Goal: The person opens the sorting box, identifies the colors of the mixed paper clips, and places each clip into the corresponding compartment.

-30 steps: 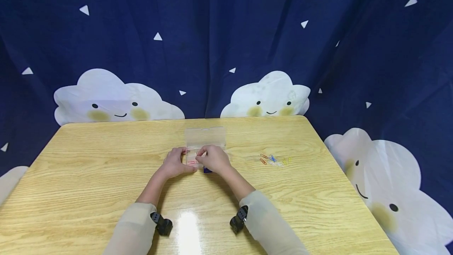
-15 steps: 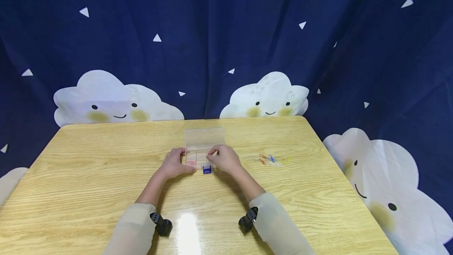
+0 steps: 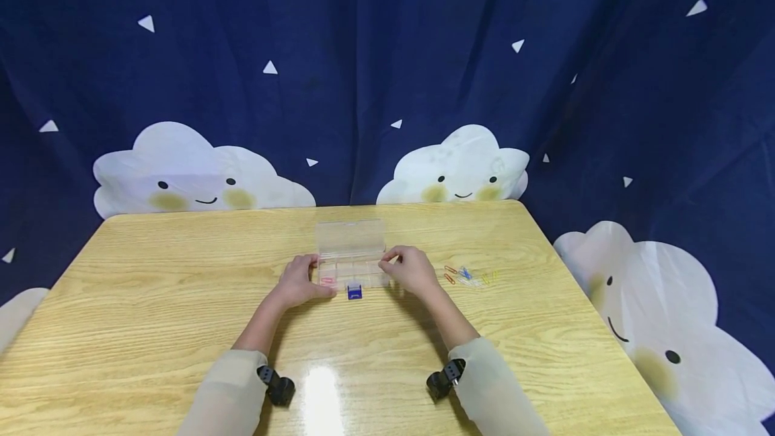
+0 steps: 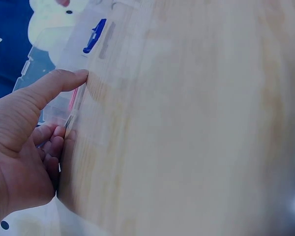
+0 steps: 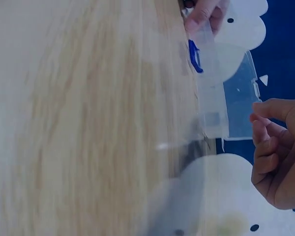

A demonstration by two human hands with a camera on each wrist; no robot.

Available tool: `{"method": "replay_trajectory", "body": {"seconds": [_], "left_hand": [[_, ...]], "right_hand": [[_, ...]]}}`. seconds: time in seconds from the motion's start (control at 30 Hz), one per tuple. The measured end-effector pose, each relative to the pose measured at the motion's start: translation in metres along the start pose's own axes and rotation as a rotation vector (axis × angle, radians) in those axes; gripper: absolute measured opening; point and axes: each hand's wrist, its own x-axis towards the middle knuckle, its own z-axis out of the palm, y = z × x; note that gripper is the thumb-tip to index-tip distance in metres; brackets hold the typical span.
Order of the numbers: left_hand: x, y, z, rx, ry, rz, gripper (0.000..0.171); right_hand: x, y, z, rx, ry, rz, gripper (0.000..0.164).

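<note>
A clear plastic compartment box (image 3: 366,277) sits on the table, its see-through lid (image 3: 350,238) tipped back and a blue latch (image 3: 354,293) at its front. Pinkish-red paper clips (image 3: 327,280) lie in its front left compartment. My left hand (image 3: 298,280) grips the box's left end, thumb along the front and fingers round the side, as the left wrist view also shows. At the right end, my right hand (image 3: 413,270) hovers with thumb and index tips close together and the other fingers loosely bent. Nothing shows between those tips in the right wrist view.
To the right of the box lie loose paper clips: red ones (image 3: 450,278), blue ones (image 3: 465,273), white ones (image 3: 471,282) and yellow ones (image 3: 494,275). A dark blue curtain (image 3: 339,86) with clouds hangs behind the wooden table (image 3: 181,301).
My right hand has moved from over the box's middle to its right end, uncovering the compartments and the blue latch. The left hand has stayed on the box.
</note>
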Motion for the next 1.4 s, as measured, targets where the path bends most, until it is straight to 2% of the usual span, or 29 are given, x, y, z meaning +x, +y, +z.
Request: {"method": "replay_trajectory", "body": {"seconds": [0.23, 0.67, 1.4], "left_hand": [[0.0, 0.002, 0.0, -0.01, -0.004, -0.018, 0.082], [-0.001, 0.0, 0.002, 0.0, 0.007, -0.001, 0.076], [-0.001, 0.001, 0.001, -0.005, 0.015, 0.0, 0.079]], "right_hand": [[-0.005, 0.012, -0.017, 0.068, 0.044, 0.045, 0.015], [-0.017, 0.044, -0.058, 0.182, 0.082, 0.137, 0.025], [-0.038, 0.106, -0.111, 0.191, 0.205, 0.352, 0.037]]}}
